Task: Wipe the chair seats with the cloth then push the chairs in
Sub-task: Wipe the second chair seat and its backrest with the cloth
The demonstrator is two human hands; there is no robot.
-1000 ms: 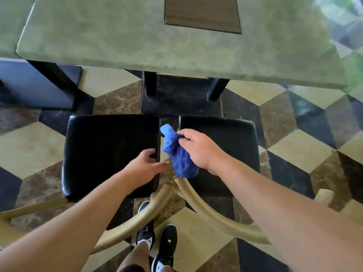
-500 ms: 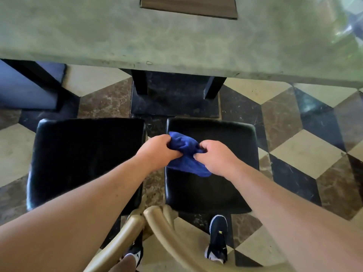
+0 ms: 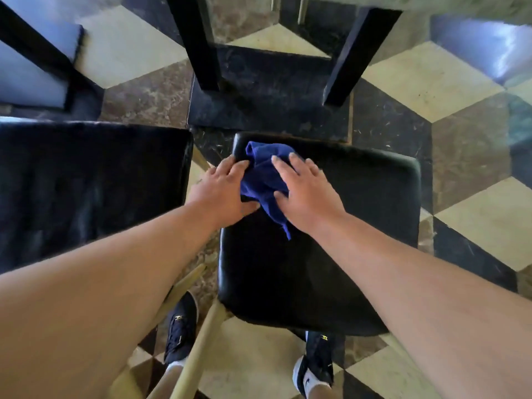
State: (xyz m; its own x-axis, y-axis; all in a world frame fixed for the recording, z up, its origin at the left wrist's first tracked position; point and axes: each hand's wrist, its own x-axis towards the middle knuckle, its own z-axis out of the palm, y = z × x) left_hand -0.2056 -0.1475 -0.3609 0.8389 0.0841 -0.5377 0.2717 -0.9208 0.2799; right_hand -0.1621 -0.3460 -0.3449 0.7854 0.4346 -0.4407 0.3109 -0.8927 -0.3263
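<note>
Both hands, left hand (image 3: 223, 191) and right hand (image 3: 306, 194), press flat on the bunched blue cloth (image 3: 263, 177) atop the right chair seat (image 3: 331, 254); bunching risks missed patches.

Both hands press a crumpled blue cloth (image 3: 266, 180) onto the far left corner of a black padded chair seat (image 3: 331, 254); the left hand (image 3: 223, 194) lies flat at the seat's left edge, fingers spread against the cloth, while the right hand (image 3: 306, 194) rests palm-down on the cloth's right side. A second black seat (image 3: 86, 191) stands just beside it to the left; beyond both, dark table legs (image 3: 201, 44) rise from a patterned tile floor (image 3: 431, 82), and dark sneakers (image 3: 181, 326) show below the seats.
</note>
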